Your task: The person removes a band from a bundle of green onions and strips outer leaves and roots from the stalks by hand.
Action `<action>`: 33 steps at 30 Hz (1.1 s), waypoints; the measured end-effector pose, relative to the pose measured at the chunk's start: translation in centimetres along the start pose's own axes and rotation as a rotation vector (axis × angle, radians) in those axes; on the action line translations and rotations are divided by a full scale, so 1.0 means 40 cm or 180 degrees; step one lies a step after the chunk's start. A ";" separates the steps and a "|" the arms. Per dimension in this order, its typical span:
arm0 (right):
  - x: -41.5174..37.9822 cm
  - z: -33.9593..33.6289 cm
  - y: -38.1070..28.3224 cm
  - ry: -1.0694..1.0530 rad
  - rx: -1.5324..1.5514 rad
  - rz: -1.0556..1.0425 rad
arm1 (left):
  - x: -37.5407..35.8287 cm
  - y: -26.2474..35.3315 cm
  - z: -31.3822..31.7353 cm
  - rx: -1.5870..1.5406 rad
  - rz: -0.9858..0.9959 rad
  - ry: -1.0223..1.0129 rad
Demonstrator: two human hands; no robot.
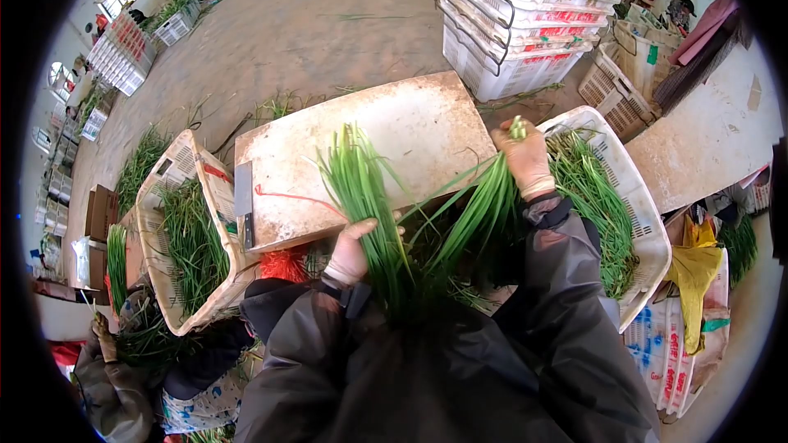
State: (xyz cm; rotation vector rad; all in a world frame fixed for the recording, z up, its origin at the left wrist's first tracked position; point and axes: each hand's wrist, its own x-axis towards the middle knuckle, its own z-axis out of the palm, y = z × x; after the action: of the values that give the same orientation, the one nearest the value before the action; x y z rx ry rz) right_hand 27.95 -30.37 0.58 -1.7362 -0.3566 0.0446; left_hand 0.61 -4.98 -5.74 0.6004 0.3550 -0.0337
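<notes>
Green chive-like leaves are filling the middle of the frame, and both gloved hands are working in them. The left hand, just below centre, is closing around a bunch of greens whose leaves are fanning up and to the left over a white board; the thumb is showing across the stalks. The right hand, right of centre and higher, is gripping a second bundle in a closed fist, with the cut ends poking out above the knuckles and the leaves trailing down and to the left toward the person's dark jacket. The white board is sitting at the centre, tilted, with a cleaver lying along its left edge and a red string running across its surface just beside the blade. A white crate of greens is sitting to the right of the right hand, and another tilted crate of greens is resting at the left of the frame. Stacked white crates are standing at the upper right. At the lower left corner another person's gloved hand is showing among loose greens.
</notes>
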 end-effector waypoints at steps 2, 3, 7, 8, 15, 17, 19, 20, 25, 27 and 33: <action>0.016 -0.035 -0.002 0.0317 -0.0046 -0.0224 | 0.002 0.012 -0.017 -0.0093 0.0081 0.0014; 0.018 -0.052 -0.019 0.0509 -0.0184 -0.0326 | -0.001 0.022 -0.020 -0.0110 0.0154 -0.0059; -0.003 -0.070 -0.086 0.1236 -0.2278 -0.0742 | -0.009 0.034 -0.031 -0.0088 0.0145 -0.0219; -0.005 -0.068 -0.086 0.1258 -0.2406 -0.0840 | -0.011 0.033 -0.034 -0.0013 0.0130 -0.0260; -0.090 0.070 -0.106 -0.1980 -0.0091 0.0427 | -0.017 0.012 -0.008 0.0495 0.0099 -0.0681; -0.133 0.121 -0.142 -0.2245 0.0018 0.0539 | -0.025 0.009 0.029 0.0562 -0.0087 -0.0670; -0.161 0.173 -0.133 -0.2350 0.0381 0.0595 | -0.027 0.010 0.062 0.0874 -0.0271 -0.0583; -0.161 0.186 -0.127 -0.2359 0.0295 0.0712 | -0.026 0.005 0.067 0.0946 -0.0288 -0.0585; -0.124 0.168 -0.082 -0.1727 -0.0615 0.0577 | -0.024 0.000 0.048 0.0833 -0.0376 -0.0470; -0.097 0.134 -0.053 -0.1370 -0.1437 0.0155 | -0.025 0.006 0.037 0.0786 -0.0392 -0.0373; -0.071 0.052 -0.016 -0.1092 -0.3253 0.0396 | -0.029 0.019 0.007 0.0537 -0.0290 -0.0227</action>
State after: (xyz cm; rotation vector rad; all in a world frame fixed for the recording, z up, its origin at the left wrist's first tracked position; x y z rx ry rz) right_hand 24.65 -29.03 0.31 -2.7740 -0.5794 0.2943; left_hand -0.27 -4.60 -4.74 0.7477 0.3119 -0.1736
